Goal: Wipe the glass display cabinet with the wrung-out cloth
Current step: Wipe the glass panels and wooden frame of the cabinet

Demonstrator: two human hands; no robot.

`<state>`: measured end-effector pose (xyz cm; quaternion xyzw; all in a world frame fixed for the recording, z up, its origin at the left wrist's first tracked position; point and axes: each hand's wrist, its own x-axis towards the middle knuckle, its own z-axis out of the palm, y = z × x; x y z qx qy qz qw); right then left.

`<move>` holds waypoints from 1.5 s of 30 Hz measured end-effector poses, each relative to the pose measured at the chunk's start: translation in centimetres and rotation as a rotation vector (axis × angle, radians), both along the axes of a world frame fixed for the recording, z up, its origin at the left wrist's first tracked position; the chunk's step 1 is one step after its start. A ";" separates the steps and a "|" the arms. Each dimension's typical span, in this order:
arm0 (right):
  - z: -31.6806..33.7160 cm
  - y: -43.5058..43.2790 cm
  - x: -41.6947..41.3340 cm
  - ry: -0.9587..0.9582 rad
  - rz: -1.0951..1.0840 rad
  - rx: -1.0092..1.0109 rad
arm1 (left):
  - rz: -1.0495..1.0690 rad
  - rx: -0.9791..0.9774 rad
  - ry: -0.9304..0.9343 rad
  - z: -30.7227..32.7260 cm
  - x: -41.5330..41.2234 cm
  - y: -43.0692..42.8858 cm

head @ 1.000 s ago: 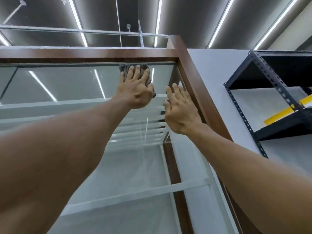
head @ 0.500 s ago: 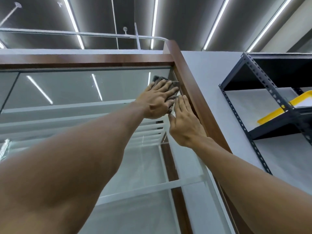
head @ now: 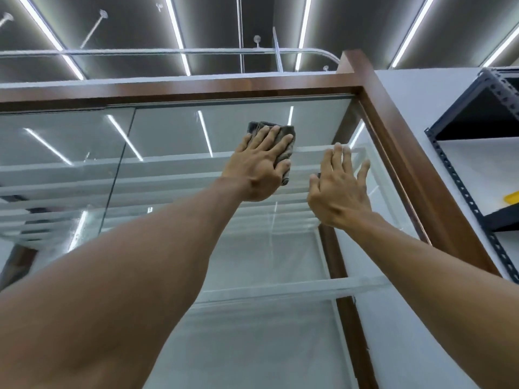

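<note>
- Change since half a second ago: the left hand (head: 259,167) and the cloth (head: 283,141) have moved left, away from the cabinet's top right corner; they now sit out on the open pane, below the top rail.
- The right hand (head: 338,192) has also come off the corner. Earlier its fingers lay close against the brown side post; now it is clear of the post and slightly lower than the left hand.
- The two hands touched before; a gap of bare glass now shows between them.
- Cloth: grey, folded, pressed flat on the front pane of the glass display cabinet (head: 174,136). Its top edge shows above the fingertips and its right edge beside and below the little finger.
- Left fingers (head: 269,136): spread, laid flat over the cloth, palm pushing it onto the glass rather than gripping it. The thumb is hidden.
- Right fingers (head: 337,161): apart and straight, holding nothing, palm toward the pane. Contact with the glass cannot be confirmed.
- Both arms are raised and nearly straight, reaching upward to the cabinet's upper section; forearms bare.
- Brown wooden frame (head: 393,130) runs across the top and down the right side of the pane.
- Dark metal rack (head: 460,192) stands to the right, well apart from the hands.
</note>
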<state>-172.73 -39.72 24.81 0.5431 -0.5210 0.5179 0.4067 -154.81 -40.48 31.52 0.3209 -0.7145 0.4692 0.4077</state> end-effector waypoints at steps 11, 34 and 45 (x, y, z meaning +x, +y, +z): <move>2.6 0.0 10.1 0.194 0.019 0.012 | 0.000 0.026 0.114 0.1 6.4 -0.4; 0.1 -1.3 24.9 0.403 0.072 0.014 | 0.060 0.045 0.216 -8.9 25.4 -0.6; -1.6 -1.3 24.1 0.426 0.104 0.013 | 0.058 0.031 0.220 -9.5 23.1 -0.9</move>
